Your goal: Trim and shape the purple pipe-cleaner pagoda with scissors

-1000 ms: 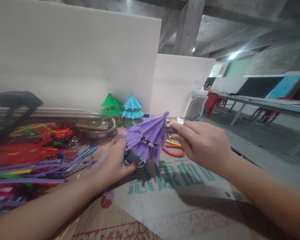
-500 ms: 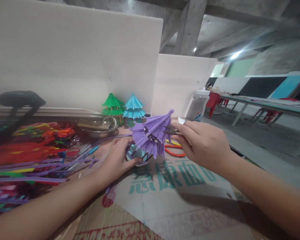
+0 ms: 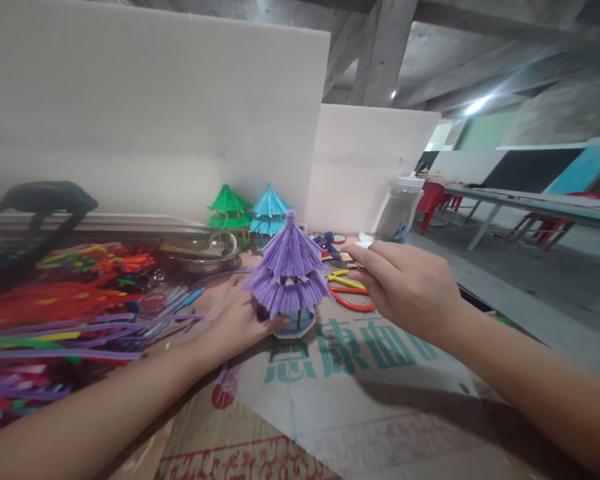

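Observation:
A small purple pavilion model point(image 3: 289, 267) with a two-tiered roof of fuzzy pipe cleaners stands upright over the cardboard. My left hand point(image 3: 245, 317) is closed around its lower part, the thumb near the base and most fingers hidden behind it. To the right, my right hand point(image 3: 405, 280) pinches dark, pointed tweezers point(image 3: 337, 264); their tips are apart from the purple roof. Beneath these tips lie red handles point(image 3: 353, 300) with a yellow piece point(image 3: 347, 280) beside them. Behind the purple model are a green pavilion model point(image 3: 229, 208) and a blue one point(image 3: 269, 208).
Loose pipe cleaners point(image 3: 80, 340) in several colours spread over the left side. A metal bowl point(image 3: 197, 260) sits behind them, near a black stand-like object point(image 3: 45, 200). A clear bottle point(image 3: 400, 210) stands back right. White panels point(image 3: 155, 120) rise behind the printed cardboard point(image 3: 340, 413).
My left hand has turned the purple model from tilted to upright, its base now facing down. The tweezers no longer touch its roof; my right hand has hardly moved.

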Demonstrator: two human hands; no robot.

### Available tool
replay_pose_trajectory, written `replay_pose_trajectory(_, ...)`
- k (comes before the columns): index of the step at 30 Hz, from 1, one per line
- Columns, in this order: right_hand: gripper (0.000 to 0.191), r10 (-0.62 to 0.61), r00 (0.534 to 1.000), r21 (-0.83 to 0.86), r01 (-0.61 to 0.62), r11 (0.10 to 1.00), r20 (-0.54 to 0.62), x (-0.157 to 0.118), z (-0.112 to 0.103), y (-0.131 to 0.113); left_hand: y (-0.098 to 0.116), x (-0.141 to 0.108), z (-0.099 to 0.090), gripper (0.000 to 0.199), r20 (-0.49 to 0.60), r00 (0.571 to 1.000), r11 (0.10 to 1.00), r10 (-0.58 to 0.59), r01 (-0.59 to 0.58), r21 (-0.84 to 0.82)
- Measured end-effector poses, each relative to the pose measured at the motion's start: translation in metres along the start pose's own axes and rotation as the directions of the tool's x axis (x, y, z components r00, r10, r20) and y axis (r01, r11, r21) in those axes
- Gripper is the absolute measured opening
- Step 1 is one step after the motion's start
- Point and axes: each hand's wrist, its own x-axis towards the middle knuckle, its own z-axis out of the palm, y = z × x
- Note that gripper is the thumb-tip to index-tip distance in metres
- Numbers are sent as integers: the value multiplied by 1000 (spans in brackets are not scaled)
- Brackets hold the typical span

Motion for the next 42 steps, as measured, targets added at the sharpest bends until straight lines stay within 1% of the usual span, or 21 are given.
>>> replay_pose_trajectory(2,25,-16,1000,6,17,1000,-15,1,0,-2,3,-1,-1,41,45,999,1000,-4,5,-28)
replay_pose_trajectory(4,26,-24,999,24,25,999,-23,1,-2,-3,5,-1,-1,39,54,999,999,3,-1,-46)
replay_pose_trajectory(8,29,4,1000,90,-2,996,-28,6,-3,-6,7,-2,0,44,-34,999,1000,21,-21,-21)
replay_pose_trajectory(11,34,40,999,100,-39,994,-7,10,0,-12,5,-2,3,49,-97,995,1000,29,-30,-8)
replay_pose_trajectory(14,39,68,998,138,-67,988,-5,8,5,-22,5,-2,4,52,-129,990,998,56,-59,-17)
replay_pose_trajectory(16,43,47,999,178,-46,983,-1,5,7,-29,5,-3,4,53,-142,987,997,70,-76,-35)
replay_pose_trajectory(18,46,2,1000,180,-2,984,1,3,5,-32,5,-5,4,53,-158,984,995,81,-90,-48)
replay_pose_trajectory(20,44,6,999,174,0,985,-39,7,2,-30,2,-8,5,55,-179,980,995,83,-91,-34)
replay_pose_trajectory(23,37,64,991,219,-36,975,-120,24,0,-22,-6,-10,7,61,-247,968,999,47,-40,34)
replay_pose_trajectory(25,35,85,981,254,-39,966,-173,36,4,-18,-12,-10,8,68,-302,953,999,18,-5,44)
replay_pose_trajectory(27,34,80,974,266,-21,964,-211,41,12,-17,-15,-9,9,75,-328,945,999,-3,15,36)
replay_pose_trajectory(29,34,46,979,241,4,971,-199,37,22,-16,-16,-8,10,76,-320,947,999,-10,20,28)
replay_pose_trajectory(31,33,1,987,200,32,979,-162,27,31,-14,-14,-7,9,72,-302,953,1000,-5,11,18)
replay_pose_trajectory(33,34,27,990,195,0,981,-137,15,36,-11,-12,-7,9,69,-300,954,1000,-10,14,12)
replay_pose_trajectory(37,34,-6,992,132,23,991,-122,1,37,-5,-7,-7,6,68,-286,958,1000,-22,25,5)
replay_pose_trajectory(39,34,-25,991,95,38,995,-134,1,37,-4,-5,-7,5,68,-272,962,1000,-13,15,4)
replay_pose_trajectory(42,33,-38,989,93,52,994,-143,3,38,-5,-4,-7,5,67,-279,960,1000,0,4,14)
